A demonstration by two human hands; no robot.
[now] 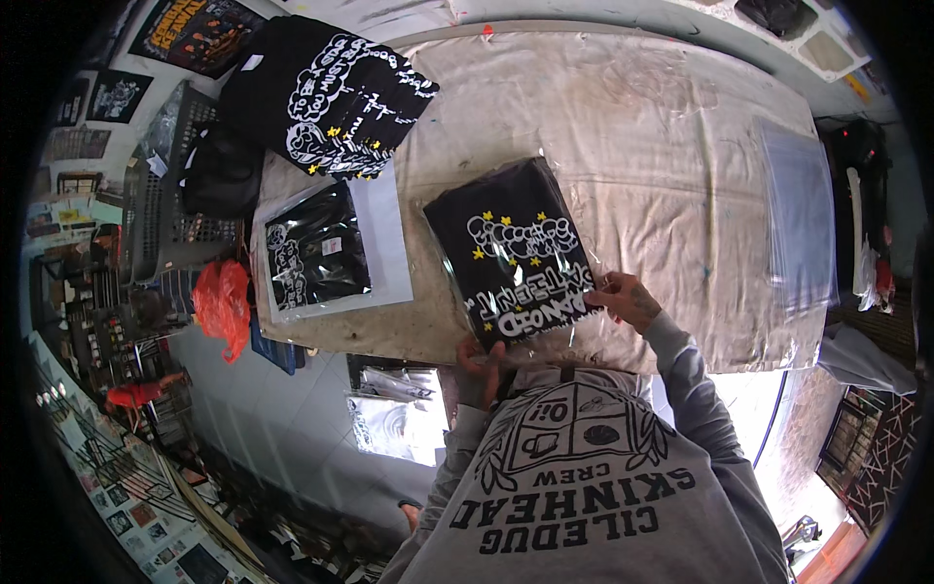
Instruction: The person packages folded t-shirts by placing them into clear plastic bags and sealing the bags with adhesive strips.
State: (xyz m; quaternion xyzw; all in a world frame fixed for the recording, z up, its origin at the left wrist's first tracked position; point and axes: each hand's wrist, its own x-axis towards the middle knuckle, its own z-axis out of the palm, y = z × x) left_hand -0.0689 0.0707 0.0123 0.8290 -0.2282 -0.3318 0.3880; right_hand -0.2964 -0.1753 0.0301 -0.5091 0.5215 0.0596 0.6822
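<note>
A folded black printed T-shirt in a clear plastic bag lies tilted on the cloth-covered table in front of me. My right hand pinches the bag's near right corner between thumb and fingers. At the near left corner is my left hand, fingers partly curled and touching the bag's edge; whether it grips the plastic is unclear. Another bagged black shirt rests on a white sheet to the left. Beyond it, a fanned stack of folded black printed shirts occupies the table's far left corner.
Clear plastic bags lie at the table's right end. A red plastic bag hangs by the left edge, near a grey perforated crate and a black bag. Bagged items sit lower, left of my body. Another person in red is farther left.
</note>
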